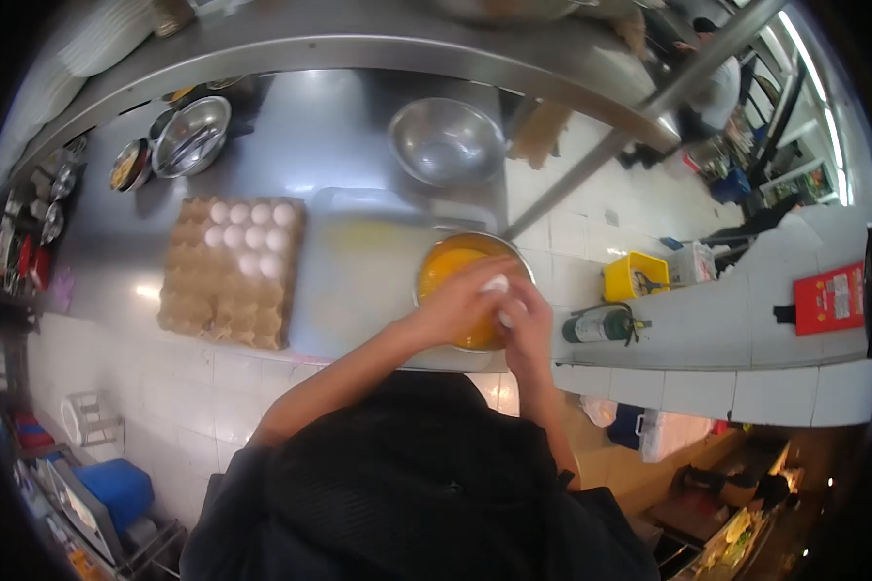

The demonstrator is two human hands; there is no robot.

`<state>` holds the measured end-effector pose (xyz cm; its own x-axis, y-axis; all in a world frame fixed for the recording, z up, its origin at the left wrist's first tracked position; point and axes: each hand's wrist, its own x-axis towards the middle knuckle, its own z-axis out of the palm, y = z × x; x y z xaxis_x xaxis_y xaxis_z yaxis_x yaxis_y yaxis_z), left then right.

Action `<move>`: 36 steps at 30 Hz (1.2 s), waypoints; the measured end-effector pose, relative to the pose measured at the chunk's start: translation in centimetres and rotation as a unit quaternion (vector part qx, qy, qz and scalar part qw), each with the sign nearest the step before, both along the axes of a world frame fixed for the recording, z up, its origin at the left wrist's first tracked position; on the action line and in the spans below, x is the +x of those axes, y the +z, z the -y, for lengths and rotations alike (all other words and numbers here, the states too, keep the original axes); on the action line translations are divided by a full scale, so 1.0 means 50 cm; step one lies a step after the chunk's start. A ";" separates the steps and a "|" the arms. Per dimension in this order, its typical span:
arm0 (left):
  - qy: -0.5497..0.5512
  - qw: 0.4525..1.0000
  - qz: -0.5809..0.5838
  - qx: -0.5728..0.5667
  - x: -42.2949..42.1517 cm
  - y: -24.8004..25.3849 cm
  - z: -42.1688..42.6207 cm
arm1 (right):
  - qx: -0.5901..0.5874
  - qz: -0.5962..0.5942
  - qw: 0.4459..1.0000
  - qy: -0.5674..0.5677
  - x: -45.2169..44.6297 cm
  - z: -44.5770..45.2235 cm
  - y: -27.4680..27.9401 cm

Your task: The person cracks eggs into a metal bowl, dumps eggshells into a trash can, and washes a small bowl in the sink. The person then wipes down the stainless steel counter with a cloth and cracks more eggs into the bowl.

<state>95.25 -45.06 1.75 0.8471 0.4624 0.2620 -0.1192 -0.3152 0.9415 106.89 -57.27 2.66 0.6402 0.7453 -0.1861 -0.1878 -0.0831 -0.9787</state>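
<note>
Both my hands are over a metal bowl (pixel 527 266) of orange-yellow beaten or broken egg (pixel 446 263), at the right front edge of the steel table. My left hand (pixel 463 302) has its fingers closed around a white egg (pixel 495 285). Close against it, my right hand (pixel 527 324) is also closed, with white shell (pixel 508 316) showing between its fingers. I cannot tell whether these are two eggs or parts of one cracked egg. To the left, a cardboard egg tray (pixel 218 305) holds several white eggs (pixel 254 237) in its far right part.
Under the bowl's left side lies a whitish cutting board (pixel 344 290) with a yellow smear. A larger steel bowl (pixel 446 145) stands behind it. Farther left are another steel bowl (pixel 192 140) with utensils and a small food bowl (pixel 129 167). A metal post (pixel 591 169) rises at right.
</note>
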 end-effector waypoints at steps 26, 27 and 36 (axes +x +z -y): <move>0.354 0.816 -0.334 0.311 -0.443 -0.065 -0.195 | -0.054 -0.326 0.874 -0.358 0.111 0.220 -0.384; 0.361 0.810 -0.342 0.311 -0.435 -0.060 -0.200 | -0.041 -0.305 0.872 -0.380 0.115 0.201 -0.371; 0.440 0.883 -0.140 -0.082 -0.502 -0.046 -0.252 | 0.047 -0.208 0.923 -0.321 0.120 0.090 -0.138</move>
<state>70.13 -32.48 -0.56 0.1612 0.9864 -0.0328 0.3492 -0.0259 0.9367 112.89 -61.75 -4.22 0.8431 0.2631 -0.4690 -0.5299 0.2575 -0.8080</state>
